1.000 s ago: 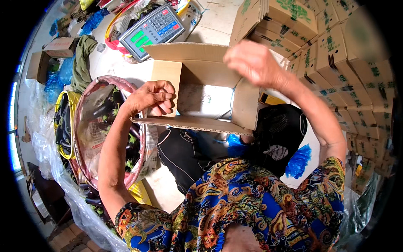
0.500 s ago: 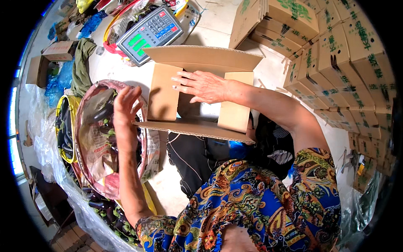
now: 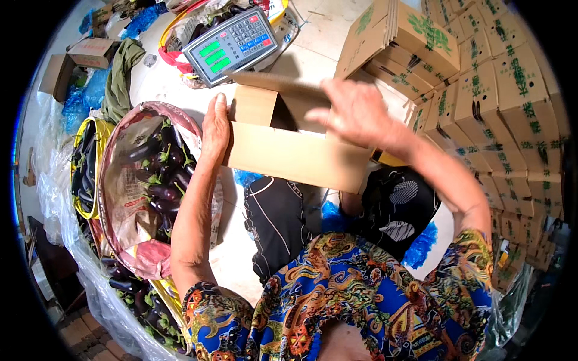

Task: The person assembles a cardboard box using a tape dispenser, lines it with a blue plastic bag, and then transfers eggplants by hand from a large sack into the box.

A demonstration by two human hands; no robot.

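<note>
We see the cardboard box (image 3: 295, 141) sitting just above the middle of the view, over the person's knees, its brown near wall turned toward us. Half a second ago the left hand (image 3: 215, 129) was lifted off the box with fingers spread; now it lies flat against the box's left end, at nine o'clock of the carton, fingers straight and together, pressing the end flap in. The right hand (image 3: 355, 111) was laid across the middle of the box then — now it has swung to the right end, at about two o'clock, fingers spread and blurred with motion, so we cannot tell whether it touches the cardboard or hovers just above it. It grips nothing that we can make out.

We judge the box to be partway folded into shape — one end held square, the other being worked.

At nine o'clock of the box a lined basket of dark eggplants (image 3: 159, 174) stands just beside the left forearm. At twelve o'clock lies a weighing scale (image 3: 232, 45) with a green display, and from one to four o'clock stacked printed cartons (image 3: 481, 90) fill the right side.
</note>
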